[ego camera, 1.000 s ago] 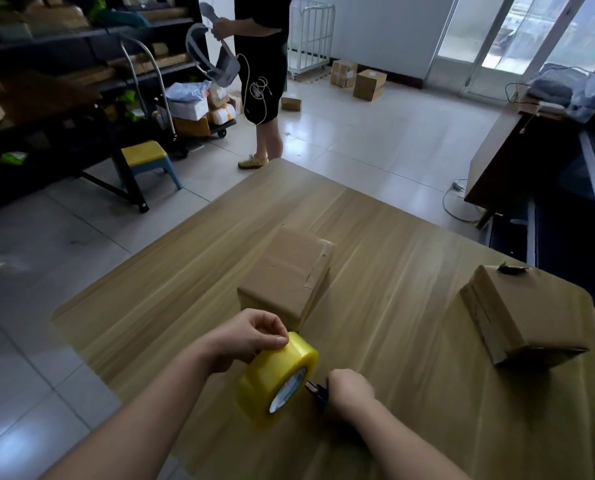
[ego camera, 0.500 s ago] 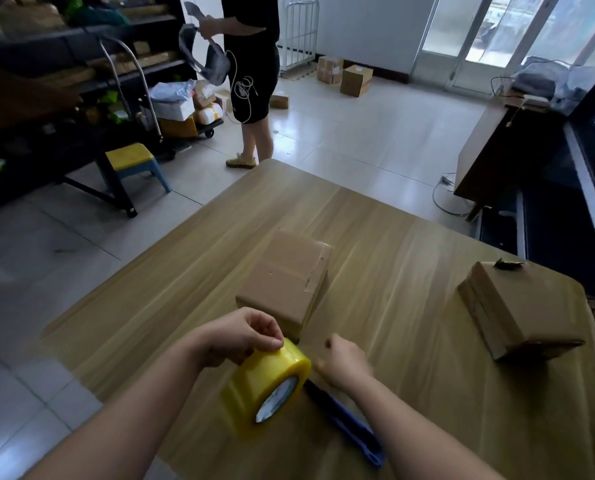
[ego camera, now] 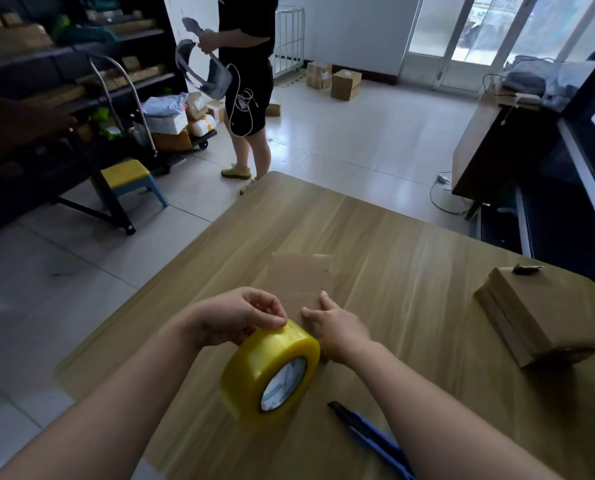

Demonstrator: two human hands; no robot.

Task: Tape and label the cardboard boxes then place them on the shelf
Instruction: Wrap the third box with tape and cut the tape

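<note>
A roll of yellow tape [ego camera: 270,370] stands on edge at the near side of the wooden table [ego camera: 410,265]. My left hand [ego camera: 237,317] grips the roll's top with curled fingers. My right hand [ego camera: 334,327] lies just right of the roll, fingers stretched toward a small cardboard box [ego camera: 301,278] in the table's middle, touching its near edge. A second cardboard box [ego camera: 538,317] lies tilted at the right. A blue utility knife [ego camera: 368,434] lies on the table under my right forearm.
A person in black [ego camera: 246,81] stands beyond the table holding a headset. Dark shelves [ego camera: 47,81] with parcels fill the left. A yellow stool [ego camera: 126,181], a loaded hand cart [ego camera: 171,133] and floor boxes [ego camera: 344,83] stand around. A dark cabinet [ego camera: 490,150] is right.
My right hand let go of the blue knife, which now lies on the table, and reached forward to the middle box. My left hand kept hold of the tape roll.
</note>
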